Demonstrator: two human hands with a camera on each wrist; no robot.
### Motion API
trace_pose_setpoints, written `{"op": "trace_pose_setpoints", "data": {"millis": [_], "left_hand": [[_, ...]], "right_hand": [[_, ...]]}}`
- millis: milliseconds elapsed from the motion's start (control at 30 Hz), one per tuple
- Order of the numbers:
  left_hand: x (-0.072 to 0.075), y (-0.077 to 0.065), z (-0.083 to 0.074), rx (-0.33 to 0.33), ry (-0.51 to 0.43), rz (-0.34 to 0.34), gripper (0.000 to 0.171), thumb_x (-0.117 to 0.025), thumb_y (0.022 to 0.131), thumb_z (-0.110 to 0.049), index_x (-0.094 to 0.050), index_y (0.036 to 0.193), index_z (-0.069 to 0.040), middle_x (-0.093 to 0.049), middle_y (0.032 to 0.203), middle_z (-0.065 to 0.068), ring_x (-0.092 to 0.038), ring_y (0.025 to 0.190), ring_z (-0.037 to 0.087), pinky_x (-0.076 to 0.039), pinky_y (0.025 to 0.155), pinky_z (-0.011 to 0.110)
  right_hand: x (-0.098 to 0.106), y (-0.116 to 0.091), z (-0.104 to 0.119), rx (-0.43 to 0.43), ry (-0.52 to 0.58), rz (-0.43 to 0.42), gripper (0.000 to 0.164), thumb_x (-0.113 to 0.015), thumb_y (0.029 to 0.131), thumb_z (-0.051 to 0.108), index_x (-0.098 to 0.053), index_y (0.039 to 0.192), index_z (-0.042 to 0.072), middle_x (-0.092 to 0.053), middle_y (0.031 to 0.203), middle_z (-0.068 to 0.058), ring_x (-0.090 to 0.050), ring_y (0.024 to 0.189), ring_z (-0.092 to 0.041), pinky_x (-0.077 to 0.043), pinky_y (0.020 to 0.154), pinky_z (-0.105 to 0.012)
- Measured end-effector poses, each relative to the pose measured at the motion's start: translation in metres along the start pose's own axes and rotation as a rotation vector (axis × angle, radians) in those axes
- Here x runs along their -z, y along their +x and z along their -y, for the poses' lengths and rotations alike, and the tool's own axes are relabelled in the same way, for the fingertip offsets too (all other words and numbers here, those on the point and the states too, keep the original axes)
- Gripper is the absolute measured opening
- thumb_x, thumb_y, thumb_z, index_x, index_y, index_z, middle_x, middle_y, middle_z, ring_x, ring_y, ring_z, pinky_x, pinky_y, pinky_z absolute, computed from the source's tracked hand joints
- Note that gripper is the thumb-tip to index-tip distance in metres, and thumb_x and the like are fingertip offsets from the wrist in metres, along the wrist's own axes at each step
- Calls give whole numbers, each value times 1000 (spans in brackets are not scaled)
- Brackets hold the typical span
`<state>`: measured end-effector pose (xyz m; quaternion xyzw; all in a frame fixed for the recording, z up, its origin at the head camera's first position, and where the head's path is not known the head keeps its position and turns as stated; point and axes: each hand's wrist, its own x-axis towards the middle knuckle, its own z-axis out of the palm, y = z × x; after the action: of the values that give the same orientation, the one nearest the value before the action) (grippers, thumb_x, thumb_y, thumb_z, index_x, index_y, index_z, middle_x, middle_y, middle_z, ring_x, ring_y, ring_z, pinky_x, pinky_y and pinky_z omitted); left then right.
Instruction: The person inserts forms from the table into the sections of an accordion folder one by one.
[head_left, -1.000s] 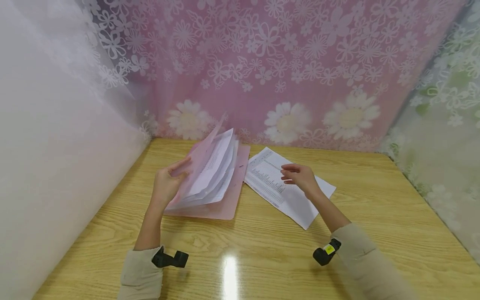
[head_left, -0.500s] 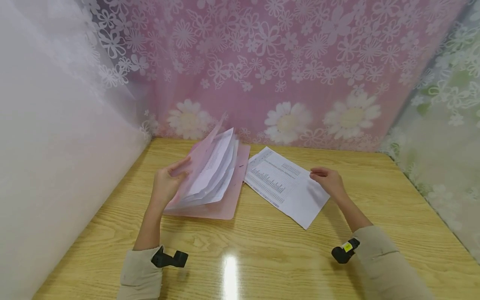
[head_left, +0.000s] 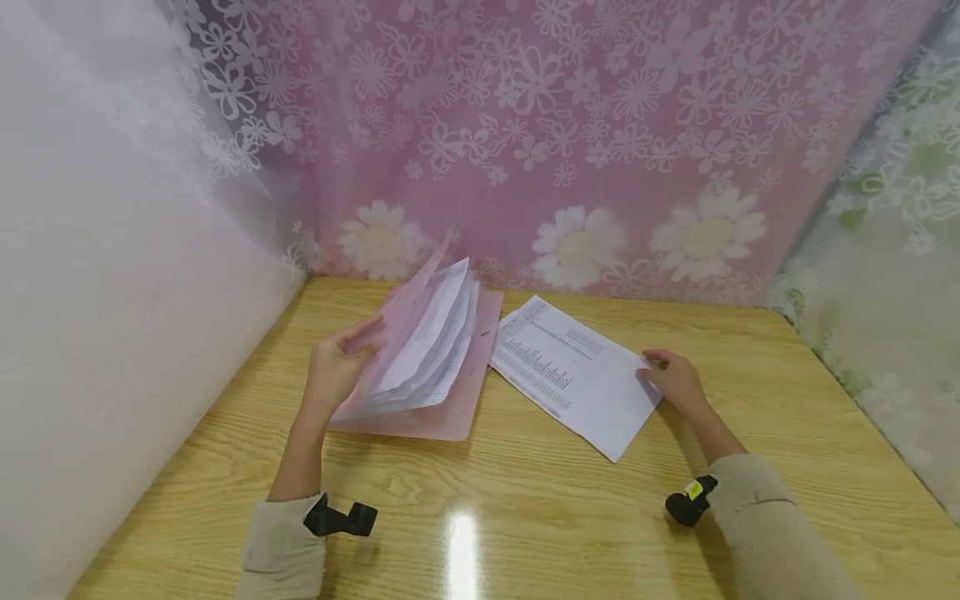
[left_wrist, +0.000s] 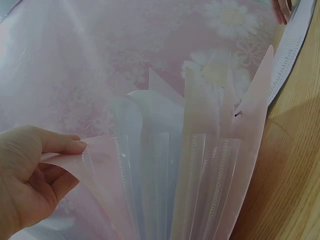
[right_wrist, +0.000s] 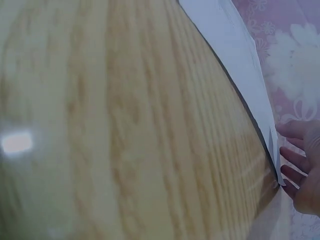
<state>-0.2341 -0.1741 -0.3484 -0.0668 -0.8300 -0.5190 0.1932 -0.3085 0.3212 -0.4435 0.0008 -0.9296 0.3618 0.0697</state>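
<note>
On the left of the table, my left hand [head_left: 335, 371] grips the raised front cover of a pink folder [head_left: 480, 375]. The left wrist view shows its thumb and fingers pinching the cover edge. Inside the folder [left_wrist: 260, 115], clear sleeves with white pages stand fanned out. To the right lies a white printed sheet of paper [head_left: 577, 392], turned at an angle, with text and bar-like print. My right hand [head_left: 675, 383] holds the sheet's right corner, which it partly hides. In the right wrist view the hand [right_wrist: 305, 160] has its thumb and fingertips at the paper's edge.
A wooden table [head_left: 525, 517] carries everything, with a bright light reflection near the front. A pink flowered cloth [head_left: 600, 150] hangs along the back edge. Pale cloth [head_left: 135, 292] stands at the left, and flowered green-white cloth [head_left: 892, 292] at the right.
My right hand has moved right from above the middle of the sheet to its right corner, where it takes hold. The left hand stays on the folder cover.
</note>
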Motion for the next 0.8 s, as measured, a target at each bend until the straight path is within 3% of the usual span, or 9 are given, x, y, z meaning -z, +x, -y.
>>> {"op": "trace_pose_setpoints", "data": {"millis": [333, 600, 800], "left_hand": [[0, 0, -1, 13, 8, 9, 35, -66, 81, -1, -64, 116, -5, -60, 117, 10, -48, 116, 22, -41, 80, 24], [-2, 0, 0, 20, 11, 12, 35, -65, 81, 1, -63, 116, -4, -59, 117, 11, -47, 116, 25, -40, 81, 30], [-2, 1, 0, 21, 21, 10, 36, -65, 81, 2, -64, 116, -4, -60, 117, 11, -48, 116, 24, -39, 76, 23]], "right_hand": [[1, -4, -1, 64, -128, 16, 39, -62, 85, 8, -54, 118, -10, -52, 117, -31, -48, 105, -45, -41, 84, -52], [9, -16, 1, 7, -162, 67, 36, -62, 85, 11, -57, 116, -7, -46, 123, -34, -38, 113, -50, -34, 89, -57], [16, -29, -2, -28, -140, 54, 32, -61, 86, 11, -59, 113, -7, -43, 124, -35, -32, 116, -52, -29, 92, -59]]}}
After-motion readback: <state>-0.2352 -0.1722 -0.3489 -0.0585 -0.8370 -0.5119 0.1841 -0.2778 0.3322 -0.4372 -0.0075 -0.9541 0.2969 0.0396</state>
